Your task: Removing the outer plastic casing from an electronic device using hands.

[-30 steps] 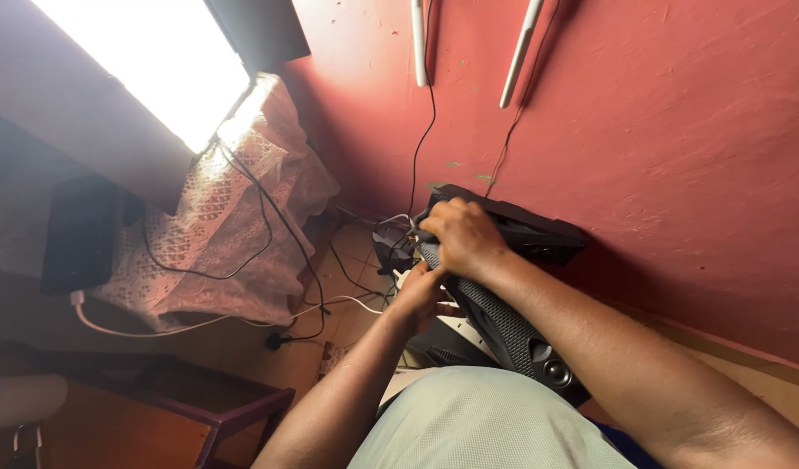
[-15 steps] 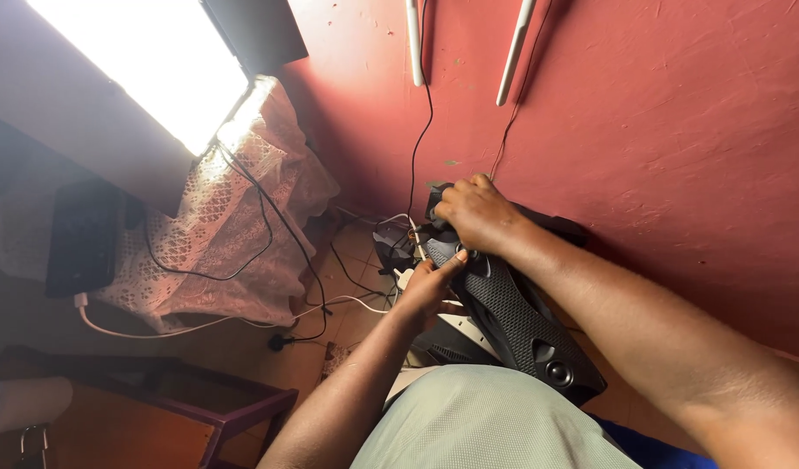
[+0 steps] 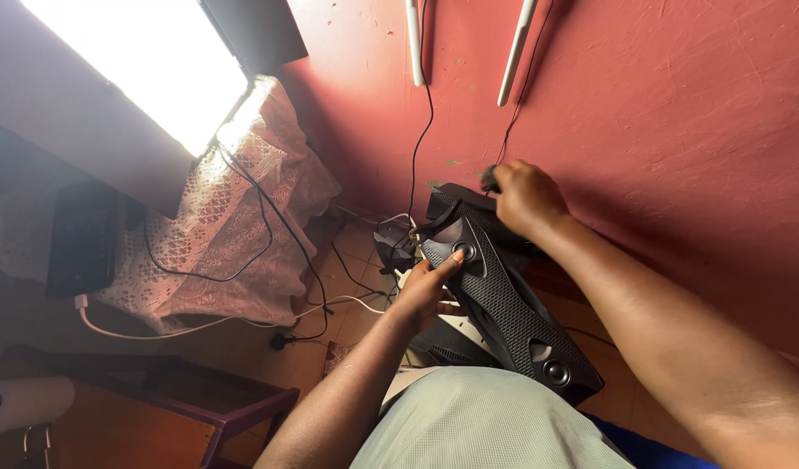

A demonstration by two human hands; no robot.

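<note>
The long black speaker (image 3: pixel 503 295) leans against the red wall (image 3: pixel 677 130), and could slide since only fingertips steady it. The left hand (image 3: pixel 425 291) presses its side, fingers loosely spread; the right hand (image 3: pixel 523 195) pinches something small and dark, hard to identify. Tangled cables (image 3: pixel 364 260) could snag.

Speaker (image 3: pixel 503 300) lies between both hands, wall (image 3: pixel 677 113) behind it.
</note>
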